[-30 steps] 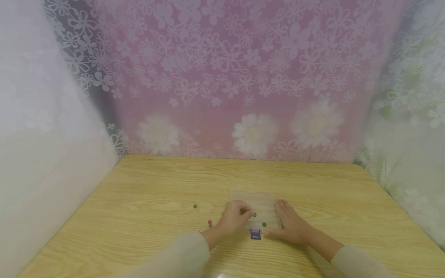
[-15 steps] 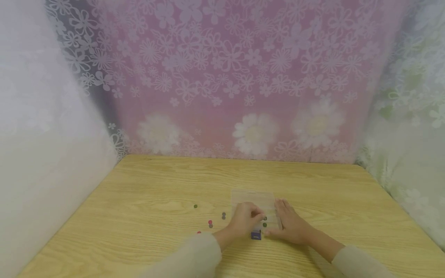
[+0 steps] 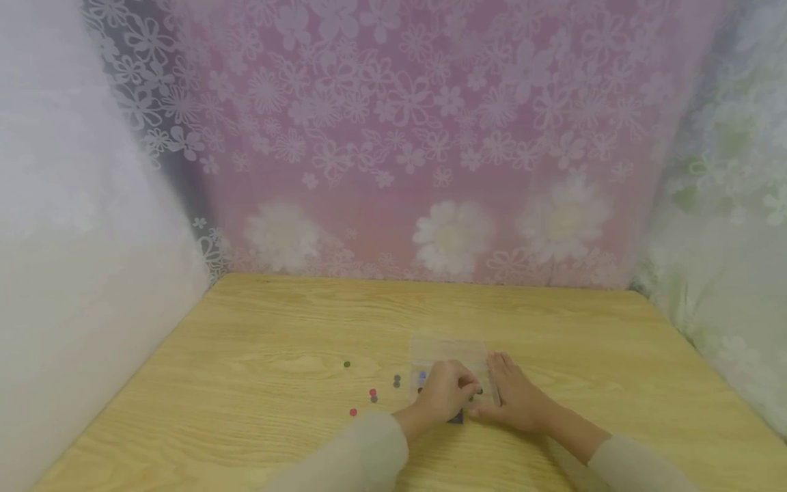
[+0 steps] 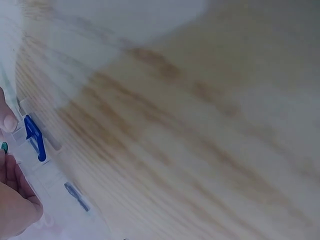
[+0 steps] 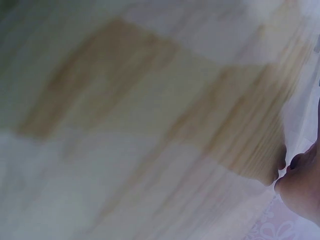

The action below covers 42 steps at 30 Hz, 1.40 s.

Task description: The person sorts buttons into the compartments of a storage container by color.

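A clear plastic box [image 3: 447,347] with inner partitions lies on the table in the head view. Over its right part, my left hand [image 3: 444,395] pinches a small green disc [image 4: 4,147] between thumb and fingers. Flat along the box's right side rests my right hand [image 3: 521,402], its fingers straight and its thumb at the near corner. A blue latch [image 4: 35,138] projects from the box's near edge, and a second, grey-blue latch [image 4: 76,196] shows in the left wrist view. Blue pieces [image 3: 422,376] lie inside, partly hidden by my left hand.
Left of the box lie loose discs on the wooden table [image 3: 277,328]: a green disc [image 3: 347,364], grey discs [image 3: 397,380], a red disc [image 3: 372,393] touching a grey one, and another red disc [image 3: 353,412]. A flowered pink curtain [image 3: 369,137] hangs behind the table.
My left hand has moved right across the box with the green disc, uncovering grey discs, a red disc and blue pieces on its left. My right hand has stayed in place.
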Motion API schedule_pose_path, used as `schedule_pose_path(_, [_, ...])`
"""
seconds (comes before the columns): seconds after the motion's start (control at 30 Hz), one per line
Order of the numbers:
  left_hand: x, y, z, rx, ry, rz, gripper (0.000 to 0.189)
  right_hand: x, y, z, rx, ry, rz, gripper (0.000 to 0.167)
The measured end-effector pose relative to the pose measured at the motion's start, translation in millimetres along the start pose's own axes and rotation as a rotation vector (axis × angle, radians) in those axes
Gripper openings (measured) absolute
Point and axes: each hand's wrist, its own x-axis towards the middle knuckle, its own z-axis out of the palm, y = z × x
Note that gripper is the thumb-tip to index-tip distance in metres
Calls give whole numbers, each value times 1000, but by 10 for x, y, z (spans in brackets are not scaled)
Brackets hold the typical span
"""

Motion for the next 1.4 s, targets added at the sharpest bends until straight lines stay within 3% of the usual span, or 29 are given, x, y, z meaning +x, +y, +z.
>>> schedule_pose_path(0.23, [29,-22,29,46,3,35,9,27,32,12,0,0,10,108])
schedule_pose_path(0.53, [39,-21,42,77,-24,20,9,33,34,17,4,-10,11,108])
schedule_pose_path(0.93, [47,-44,69,191,1,88,7,39,44,16,-11,-3,0,109])
schedule_pose_path(1.23, [20,-27,14,91,-35,69,8,30,49,22,-11,-10,13,108])
schedule_pose_path(1.4, [-8,-48,-36,68,-46,110,9,21,31,14,-11,-10,13,107])
